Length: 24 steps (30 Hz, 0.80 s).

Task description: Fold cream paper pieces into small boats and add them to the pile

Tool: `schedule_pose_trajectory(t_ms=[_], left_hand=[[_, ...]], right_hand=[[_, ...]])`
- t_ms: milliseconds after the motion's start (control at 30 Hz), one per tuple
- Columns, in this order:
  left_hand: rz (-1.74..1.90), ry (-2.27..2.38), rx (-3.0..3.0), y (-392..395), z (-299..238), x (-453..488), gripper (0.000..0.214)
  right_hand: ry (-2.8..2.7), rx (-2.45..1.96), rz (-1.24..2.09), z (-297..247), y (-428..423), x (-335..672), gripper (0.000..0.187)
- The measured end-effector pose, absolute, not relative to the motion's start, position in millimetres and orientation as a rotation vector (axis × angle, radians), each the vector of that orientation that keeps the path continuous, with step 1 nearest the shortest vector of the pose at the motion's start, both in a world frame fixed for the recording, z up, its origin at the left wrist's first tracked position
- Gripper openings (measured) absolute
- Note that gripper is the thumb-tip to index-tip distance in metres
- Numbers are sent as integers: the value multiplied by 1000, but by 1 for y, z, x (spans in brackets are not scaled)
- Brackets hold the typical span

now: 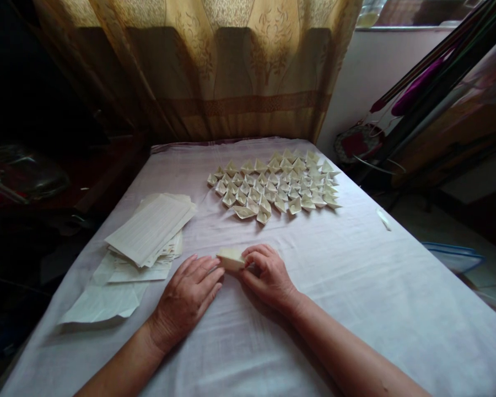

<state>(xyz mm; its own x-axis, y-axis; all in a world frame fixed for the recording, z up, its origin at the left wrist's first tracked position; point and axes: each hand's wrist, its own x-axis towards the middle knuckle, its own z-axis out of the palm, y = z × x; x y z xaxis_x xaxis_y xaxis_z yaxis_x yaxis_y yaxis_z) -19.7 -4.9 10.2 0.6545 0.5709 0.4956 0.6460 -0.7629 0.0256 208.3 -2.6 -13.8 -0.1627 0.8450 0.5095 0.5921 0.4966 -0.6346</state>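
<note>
A small folded piece of cream paper (231,259) is between my two hands, a little above or on the white cloth; the exact gap cannot be made out. My right hand (270,275) pinches its right end between thumb and curled fingers. Stretched out and rather flat, the fingers of my left hand (190,292) reach the paper's left end with their tips. Beyond the hands, several folded paper boats (273,187) stand close together in rows. To the left of my left hand lies a stack of printed paper sheets (149,229), with a creased loose sheet (103,303) below it.
A white cloth (355,309) with wrinkles covers the table. A small white object (383,219) lies near its right edge. Behind the table hangs a gold patterned curtain (240,71). Dark furniture with a clear plastic-looking item (25,173) is at left; a round patterned object (357,143) is at right.
</note>
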Motion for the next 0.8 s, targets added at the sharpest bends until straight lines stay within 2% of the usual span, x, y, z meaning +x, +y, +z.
schedule_pose_trajectory(t_ms=[167, 300, 567, 800], left_hand=[[-861, -1014, -2590, 3, 20, -3, 27], [-831, -961, -2649, 7, 19, 8, 17], [-796, -949, -2844, 4, 11, 5, 20], [-721, -1188, -2884, -2, 10, 10, 17]], right_hand=[[-1979, -1238, 128, -6, -8, 213, 12], [-2128, -1281, -48, -3, -14, 215, 12], [-2210, -1379, 195, 4, -21, 216, 10], [-2104, -1367, 321, -5, -22, 221, 9]])
